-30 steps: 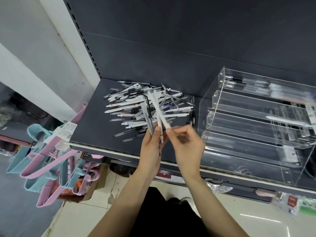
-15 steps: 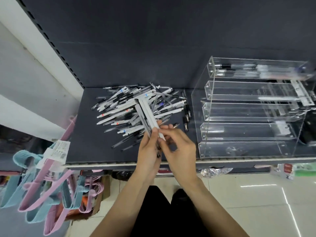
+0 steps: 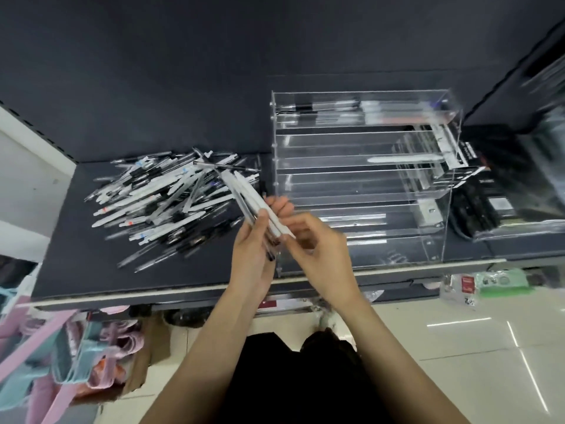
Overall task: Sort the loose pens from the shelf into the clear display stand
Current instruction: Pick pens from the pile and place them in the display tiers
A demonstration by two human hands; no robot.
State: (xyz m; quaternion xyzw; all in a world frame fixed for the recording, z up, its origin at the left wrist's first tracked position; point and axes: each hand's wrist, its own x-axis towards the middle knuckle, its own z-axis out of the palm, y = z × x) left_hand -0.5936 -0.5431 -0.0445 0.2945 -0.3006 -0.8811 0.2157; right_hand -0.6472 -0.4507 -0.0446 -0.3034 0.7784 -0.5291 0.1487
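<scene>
Since a second ago both hands have shifted right, from in front of the pen pile to the left front corner of the clear display stand [image 3: 360, 179]; the view has swung too, so the stand now sits near frame centre. Left hand [image 3: 250, 255] holds a small bundle of pens [image 3: 247, 197], grip clamped round their lower ends, the pens fanning up and to the left over the shelf. Mix of white and clear barrels; exact count cannot be told. Right hand [image 3: 318, 249] pinches the lower end of one white pen in that bundle, thumb and forefinger together on it, other fingers curled.

Loose pen pile [image 3: 165, 203] lies on the dark shelf [image 3: 76, 255] to the left of the hands, a crisscross heap of white, clear and black pens, some with red or blue marks. The stand is on the same shelf just right of the pile, with stepped tiers. Top tier holds several pens lying flat; a single white pen [image 3: 403, 159] lies in a tier further down; the other tiers are hard to read through the plastic.

Dark packaged goods [image 3: 501, 209] sit right of the stand. Pink and blue hangers [image 3: 55, 356] hang below the shelf at left. Tiled floor [image 3: 474, 347] below right.
</scene>
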